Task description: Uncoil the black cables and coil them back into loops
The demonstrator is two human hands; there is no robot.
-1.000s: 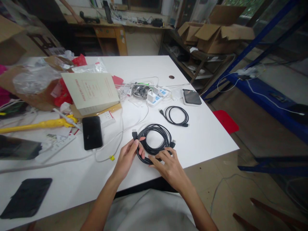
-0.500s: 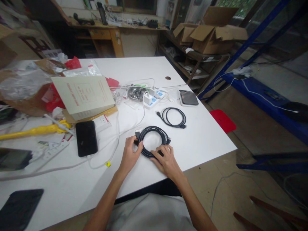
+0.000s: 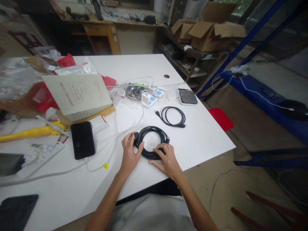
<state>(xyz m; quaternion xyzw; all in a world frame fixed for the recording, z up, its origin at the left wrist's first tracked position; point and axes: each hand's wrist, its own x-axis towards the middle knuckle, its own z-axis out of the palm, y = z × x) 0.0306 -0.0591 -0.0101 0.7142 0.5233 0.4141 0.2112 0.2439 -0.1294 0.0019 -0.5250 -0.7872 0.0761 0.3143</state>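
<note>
A thick black HDMI cable [image 3: 154, 129], wound into a ring, lies on the white table [image 3: 204, 138] near its front edge. My left hand [image 3: 130, 152] grips the ring's left side, thumb at the inner edge and fingers by a plug. On the lower right, my right hand [image 3: 167, 159] straddles the coil, its fingers over the strands and its thumb lower, outside the ring. Another plug sticks out at the coil's right, above my right fingers. Just behind lies a second, thinner coiled black cable [image 3: 173, 124], touched by neither hand.
Left of my hands are a black phone [image 3: 83, 140] on a white cord, a yellow tool [image 3: 31, 132] and a pale folder [image 3: 79, 94]. Beyond sit a white power strip [image 3: 150, 100], a metal dish [image 3: 133, 92] and a dark-topped flat device [image 3: 188, 96]. A blue rack [image 3: 240, 65] stands right.
My right fingers have spread a little from the thumb on the coil. My left fingers have shifted over the plug at the left. The camera view has turned slightly.
</note>
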